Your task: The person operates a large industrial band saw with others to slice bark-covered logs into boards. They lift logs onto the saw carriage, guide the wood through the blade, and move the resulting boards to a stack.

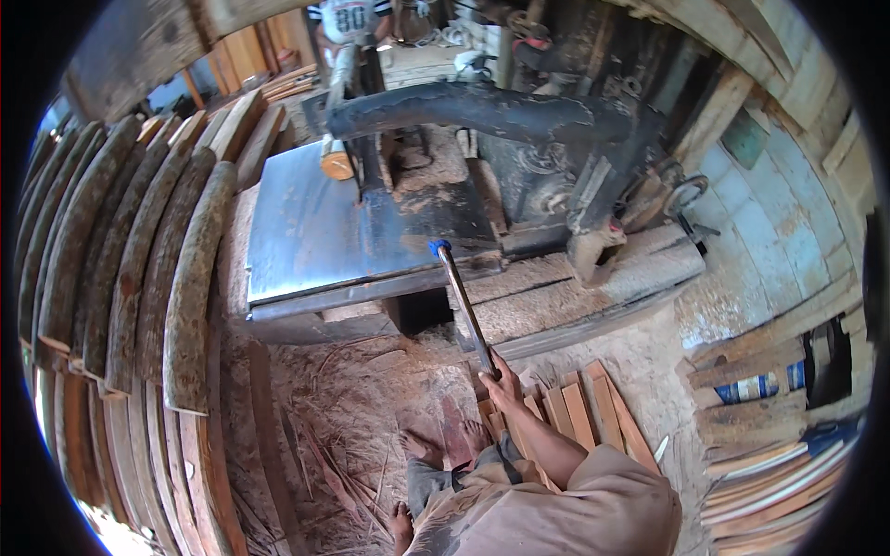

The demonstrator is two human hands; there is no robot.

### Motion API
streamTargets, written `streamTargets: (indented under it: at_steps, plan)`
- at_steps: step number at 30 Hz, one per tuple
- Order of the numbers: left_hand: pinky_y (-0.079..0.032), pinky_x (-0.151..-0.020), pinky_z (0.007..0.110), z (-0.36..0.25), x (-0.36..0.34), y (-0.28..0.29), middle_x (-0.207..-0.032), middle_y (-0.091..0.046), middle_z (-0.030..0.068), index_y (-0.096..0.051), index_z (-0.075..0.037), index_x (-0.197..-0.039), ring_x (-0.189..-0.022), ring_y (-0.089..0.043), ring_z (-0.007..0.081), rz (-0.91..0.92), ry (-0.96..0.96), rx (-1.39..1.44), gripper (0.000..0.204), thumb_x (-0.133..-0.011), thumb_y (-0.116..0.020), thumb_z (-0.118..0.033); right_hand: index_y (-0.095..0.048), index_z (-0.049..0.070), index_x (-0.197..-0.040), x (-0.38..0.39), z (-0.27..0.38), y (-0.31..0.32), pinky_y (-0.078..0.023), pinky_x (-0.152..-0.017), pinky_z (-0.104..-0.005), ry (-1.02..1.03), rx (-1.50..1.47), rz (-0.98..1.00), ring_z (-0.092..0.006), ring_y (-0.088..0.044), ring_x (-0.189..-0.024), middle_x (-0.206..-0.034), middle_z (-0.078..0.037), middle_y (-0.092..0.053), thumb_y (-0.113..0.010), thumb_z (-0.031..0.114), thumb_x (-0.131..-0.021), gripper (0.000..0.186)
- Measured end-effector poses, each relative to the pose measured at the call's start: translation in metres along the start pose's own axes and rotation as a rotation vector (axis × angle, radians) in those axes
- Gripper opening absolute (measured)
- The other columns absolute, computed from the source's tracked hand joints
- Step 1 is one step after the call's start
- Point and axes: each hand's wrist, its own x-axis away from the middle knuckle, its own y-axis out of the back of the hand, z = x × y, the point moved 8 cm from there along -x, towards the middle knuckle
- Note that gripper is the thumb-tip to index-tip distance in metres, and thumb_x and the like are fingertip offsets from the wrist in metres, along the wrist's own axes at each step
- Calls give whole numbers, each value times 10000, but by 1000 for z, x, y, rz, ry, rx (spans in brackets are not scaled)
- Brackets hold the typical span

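My right hand (500, 385) grips a long metal rod (465, 306) whose blue end cap (438, 248) rests at or just over the front of the steel table (324, 232) of a sawing machine (491, 119). My left hand (400, 526) hangs low beside my leg at the bottom of the view; its fingers are too small and partly hidden to read. My bare feet (422, 449) stand on dusty ground strewn with wood scraps. A short round piece of wood (336, 159) sits at the back of the steel table, against the machine's upright.
Bark-edged slabs (185, 278) are stacked along the left. Cut boards (603, 403) lie beside my right leg, and more strips (769, 491) fill the lower right. A sawdust-covered beam (584, 296) runs right of the table. A person (345, 23) stands beyond the machine.
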Motion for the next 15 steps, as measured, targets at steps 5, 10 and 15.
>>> streamTargets:
  at_steps: [5,10,15]
  plan:
    - [-476,-689,396,29,-63,18,-1011,-608,153,-483,-68,-1188,-836,-590,296,301,-668,-1209,337,-891,-464,-228,-335,155,-1358,79,-48,156,-481,-697,-326,-211,148,-413,-244,-602,-735,-881,-155,-618,-589,193,-796,618]
    - [-453,-591,354,-53,-87,24,-1011,-595,139,-391,-93,-1272,-750,-572,221,275,92,-315,483,-873,-503,-341,-383,149,-1323,21,-34,244,-472,-764,-427,-318,366,-531,-363,-595,-876,-972,-215,-607,-562,181,-740,610]
    - [-441,-601,278,-209,-80,-30,-969,-616,75,-444,-86,-1248,-780,-594,155,241,-233,-227,473,-868,-542,-351,-460,152,-1268,-59,30,301,-459,-813,-438,-264,783,-472,-375,-568,-946,-1044,-200,-595,-586,246,-737,553]
